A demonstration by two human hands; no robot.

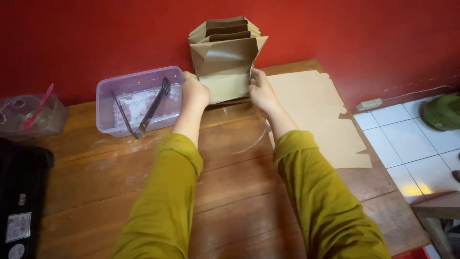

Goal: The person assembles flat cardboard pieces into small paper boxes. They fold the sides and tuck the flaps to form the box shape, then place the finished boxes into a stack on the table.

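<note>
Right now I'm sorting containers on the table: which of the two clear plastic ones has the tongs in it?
The rectangular purple-tinted tub beside the left hand holds the metal tongs; the smaller container at the far left holds a pink utensil instead.

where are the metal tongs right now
In the head view the metal tongs lie slanted in the clear plastic tub at the table's back left, just left of the left hand.

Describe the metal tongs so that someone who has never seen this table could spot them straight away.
Start at the wooden table against the red wall and look to its far left side, where a clear rectangular plastic tub stands beside the left hand. The tongs lie slanted inside it, one end resting over the near rim. They are the only dark metal thing among plastic and brown cardboard.
</note>
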